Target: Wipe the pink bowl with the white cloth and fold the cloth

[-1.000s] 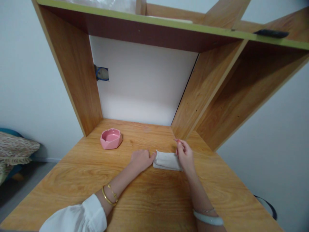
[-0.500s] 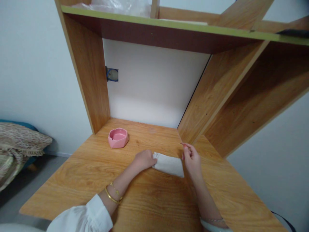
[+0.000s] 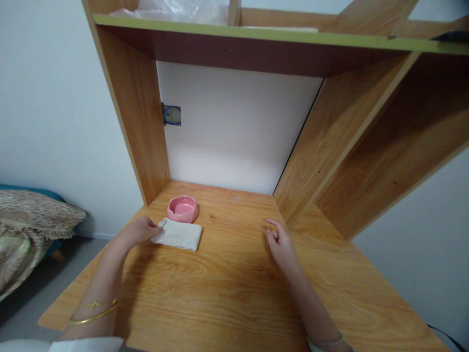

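A folded white cloth (image 3: 179, 234) lies on the wooden desk (image 3: 234, 288), just in front of a pink ashtray (image 3: 182, 209). My left hand (image 3: 139, 230) pinches the cloth's left edge. My right hand (image 3: 279, 245) hovers over the desk at centre right, fingers loosely curled, holding nothing, well apart from the cloth.
Wooden side panels (image 3: 139, 117) and a green-edged shelf (image 3: 256, 36) box in the desk's back. Clear plastic (image 3: 183, 9) lies on the shelf. A wall socket hole (image 3: 171, 115) shows at the back. A bed with a patterned blanket (image 3: 25, 220) stands at the left.
My left hand has dragged the folded cloth from the desk's middle to the left, next to the ashtray. My right hand has let it go and stayed at the right.
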A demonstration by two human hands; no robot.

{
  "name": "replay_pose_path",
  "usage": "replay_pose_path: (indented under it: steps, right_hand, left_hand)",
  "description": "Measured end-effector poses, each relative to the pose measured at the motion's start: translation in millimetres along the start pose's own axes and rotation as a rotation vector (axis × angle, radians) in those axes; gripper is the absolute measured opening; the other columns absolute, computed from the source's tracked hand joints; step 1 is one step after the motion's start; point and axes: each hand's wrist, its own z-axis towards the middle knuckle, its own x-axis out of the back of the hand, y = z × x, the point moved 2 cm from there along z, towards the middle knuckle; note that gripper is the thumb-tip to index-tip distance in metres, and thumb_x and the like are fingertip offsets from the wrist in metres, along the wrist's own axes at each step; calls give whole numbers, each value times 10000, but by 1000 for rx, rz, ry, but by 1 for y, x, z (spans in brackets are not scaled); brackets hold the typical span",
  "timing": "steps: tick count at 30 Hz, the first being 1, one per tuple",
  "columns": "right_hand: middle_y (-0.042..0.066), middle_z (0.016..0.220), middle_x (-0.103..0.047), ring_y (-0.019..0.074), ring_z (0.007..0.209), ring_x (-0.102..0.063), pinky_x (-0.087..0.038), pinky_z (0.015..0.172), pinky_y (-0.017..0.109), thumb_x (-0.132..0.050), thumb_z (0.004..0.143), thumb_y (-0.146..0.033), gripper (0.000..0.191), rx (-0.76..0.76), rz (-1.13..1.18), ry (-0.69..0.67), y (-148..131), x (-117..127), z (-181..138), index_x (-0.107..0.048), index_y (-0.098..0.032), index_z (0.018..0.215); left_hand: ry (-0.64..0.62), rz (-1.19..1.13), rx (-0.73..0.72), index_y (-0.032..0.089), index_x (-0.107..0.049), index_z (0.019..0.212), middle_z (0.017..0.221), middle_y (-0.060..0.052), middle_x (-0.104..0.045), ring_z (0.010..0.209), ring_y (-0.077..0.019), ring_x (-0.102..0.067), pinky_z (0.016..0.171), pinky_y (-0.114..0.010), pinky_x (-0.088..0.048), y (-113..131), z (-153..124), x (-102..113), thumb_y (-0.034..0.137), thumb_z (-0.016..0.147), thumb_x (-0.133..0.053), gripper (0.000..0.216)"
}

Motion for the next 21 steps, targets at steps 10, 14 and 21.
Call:
replay_pose_path:
  steps: [10,14,21]
  right_hand:
    - [-89,432,-323,95,382,-314,-227,404,216,-431,772,-352,322,12,-37,-57,5,-6,-2,-550,-184,1019]
    - [-83,424,-342,102,379,-334,-247,403,220,-422,777,-317,286,29,-76,-108,8,-10,-2,-573,-191,983]
    - [69,794,-620,188,778,-556,-428,729,326,-420,777,-209,254,260,-374,-210,-15,-29,2,-615,-172,935]
  left_hand:
    - [48,-4,77,180,-571,547,554,-46,-615,606,-243,-601,524,-287,-407,-20,1,-8,412,613,-526,245]
    - [216,-21,125,149,-551,909,613,-25,-596,603,-231,-598,536,-287,-418,-16,-10,-2,489,666,-490,422]
    - [376,-168,-220,117,-477,1082,906,-94,-580,755,-220,-593,655,-330,-471,49,-38,-11,400,749,-390,445]
